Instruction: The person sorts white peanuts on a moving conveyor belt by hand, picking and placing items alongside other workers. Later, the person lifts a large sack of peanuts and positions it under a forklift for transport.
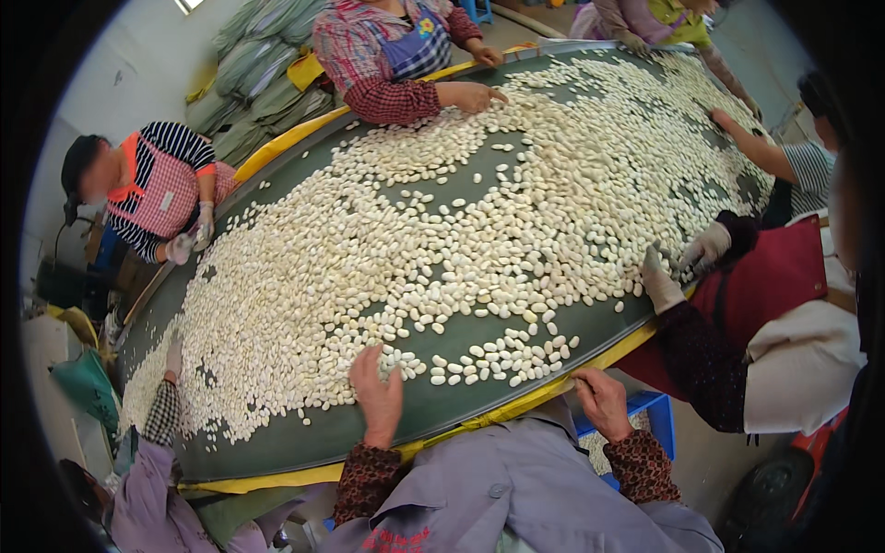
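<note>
A thick layer of large white beans (290,290) covers the dark green belt (442,408) before me. My left hand (377,394) is at the near edge of the bean layer, thumb and fingers apart, touching beans at its fingertips. A smaller patch of beans (511,359) lies to its right on the belt. My right hand (603,402) is beside the table's yellow edging (505,413), with fingers curled and thumb close to them. Whether anything is inside those fingers is hidden. Below that hand stands a blue crate (660,422) with white beans in it.
Several people work around the table. A co-worker's gloved hands (684,259) are over the beans at right, another's hand (473,97) across from me, and a sleeved arm (166,408) at left. Stacked green sacks (263,83) lie behind; a black wheel (774,487) is at lower right.
</note>
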